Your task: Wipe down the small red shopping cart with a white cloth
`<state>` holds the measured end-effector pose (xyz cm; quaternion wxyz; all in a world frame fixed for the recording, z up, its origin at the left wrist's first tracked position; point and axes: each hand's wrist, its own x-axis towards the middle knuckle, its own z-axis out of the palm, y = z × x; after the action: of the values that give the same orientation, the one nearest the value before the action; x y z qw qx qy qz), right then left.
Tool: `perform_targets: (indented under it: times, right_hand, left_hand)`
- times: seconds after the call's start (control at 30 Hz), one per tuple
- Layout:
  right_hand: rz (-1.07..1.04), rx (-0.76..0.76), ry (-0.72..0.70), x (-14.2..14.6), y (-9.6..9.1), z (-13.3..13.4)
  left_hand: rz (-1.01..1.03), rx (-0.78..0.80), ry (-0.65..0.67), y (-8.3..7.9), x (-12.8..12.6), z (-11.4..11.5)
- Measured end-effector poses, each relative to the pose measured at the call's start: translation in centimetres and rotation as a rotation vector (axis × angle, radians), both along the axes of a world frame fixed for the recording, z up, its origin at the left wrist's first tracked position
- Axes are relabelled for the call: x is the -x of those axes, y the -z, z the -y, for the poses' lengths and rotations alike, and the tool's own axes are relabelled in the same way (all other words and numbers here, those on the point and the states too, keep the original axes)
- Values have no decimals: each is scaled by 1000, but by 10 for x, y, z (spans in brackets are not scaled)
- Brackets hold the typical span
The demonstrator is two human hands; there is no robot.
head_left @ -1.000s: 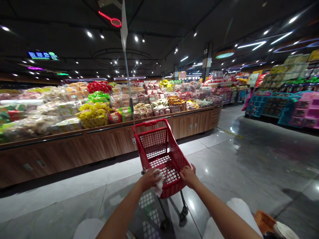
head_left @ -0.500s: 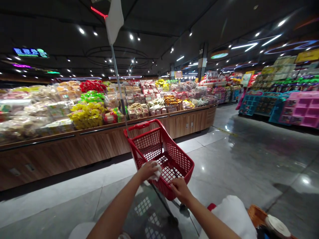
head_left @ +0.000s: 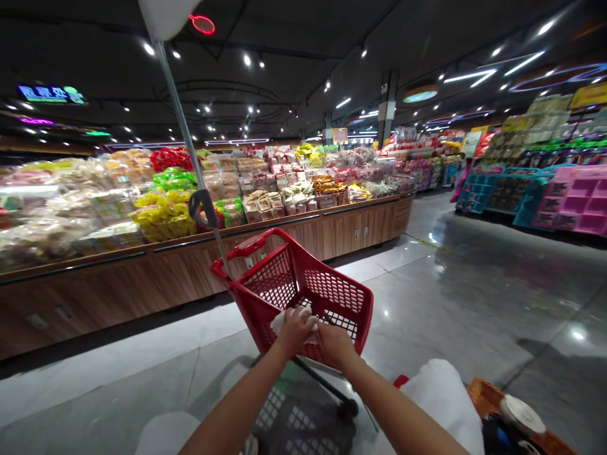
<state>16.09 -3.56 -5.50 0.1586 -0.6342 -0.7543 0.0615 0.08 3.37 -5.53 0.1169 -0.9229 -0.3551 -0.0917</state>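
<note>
A red plastic shopping cart [head_left: 332,287] stands in front of me, its handle toward the shelf. My left hand [head_left: 296,332] is closed on a crumpled white cloth [head_left: 279,322] at the cart's near side. Close beside it, my right hand [head_left: 336,346] is curled at the near rim, its fingers touching or almost touching the cloth. Those fingertips are hidden, so whether they grip the rim or the cloth is unclear. A grey pole [head_left: 177,107] with a white panel on top rises from the handle end.
A long wooden display counter [head_left: 279,243] full of packaged food runs behind the cart. Blue and pink display racks [head_left: 569,199] stand at the right. A wicker basket [head_left: 484,397] is at my lower right, beside my white-clothed knee [head_left: 441,404]. The floor is shiny grey tile.
My left hand has slid right with the cloth, and the two hands have come together. The cart's handle end has swung left and nearer, with the pole tilting left.
</note>
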Motion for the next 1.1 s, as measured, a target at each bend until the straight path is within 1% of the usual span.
perform_targets:
  times: [0.07,0.1,0.17,0.23,0.3,0.33,0.37,0.4,0.43,0.5,0.57,0.6,0.63,0.67,0.7,0.73,0.8,0.83,0.9,0.93,0.97,1.0,1.03,1.1]
  right_hand:
    - [31,16,-4,-5,-2,2]
    - [47,17,-12,-11,-3,4]
    - [70,14,-26,-25,-4,8]
    - [88,4,-32,-36,-6,10]
    - [104,-2,-34,-42,-8,9]
    - [111,-6,-34,-42,-8,9]
    - [117,-10,-33,-41,-8,8]
    - [124,-14,-33,-39,-8,6]
    - [129,-19,-32,-37,-7,5]
    - [135,-29,-35,-31,-5,4]
    - [129,-39,-51,-27,-4,2]
    - [125,-42,-59,-27,-4,1]
    - [122,-43,-67,-27,-4,0]
    - [122,-43,-77,-28,-4,-1]
    - [123,-42,-86,-30,-4,-2]
    - [124,-41,-94,-32,-5,-4]
    - [128,-35,-108,-36,-5,-7]
    - [131,-29,-111,-38,-5,-9]
    - [138,-22,-105,-38,-4,-12]
    - [140,-19,-102,-37,-3,-13]
    - [141,-18,-98,-36,-3,-14]
    - [139,-20,-93,-33,-2,-14]
    - [135,-22,-89,-31,-2,-14]
    - [125,-27,-86,-26,-2,-12]
  left_hand:
    - [-73,5,80,-9,2,0]
    - [-115,3,124,-17,10,-3]
    - [-170,-12,181,-38,36,-14]
    - [-139,-55,127,-59,69,-23]
    - [-71,-106,57,-72,93,-25]
    - [-34,-118,15,-74,97,-22]
    - [1,-116,-24,-72,96,-16]
    - [31,-102,-56,-67,88,-8]
    - [54,-80,-77,-61,74,0]
    - [88,-36,-82,-43,37,17]
    - [109,-27,-90,-27,1,29]
    - [102,-23,-87,-22,-11,31]
    - [80,-19,-70,-20,-18,31]
    - [44,-13,-42,-20,-19,29]
    - [-1,-8,-9,-23,-13,24]
    - [-49,-4,23,-28,-2,17]
    - [-121,-12,40,-43,34,3]
    - [-136,-27,29,-50,55,-4]
    - [-118,-85,-36,-64,94,-12]
    - [-95,-115,-71,-68,109,-13]
    - [-64,-143,-120,-71,118,-12]
    - [-31,-163,-172,-71,120,-9]
    - [0,-172,-221,-70,117,-4]
    - [44,-149,-283,-61,94,8]
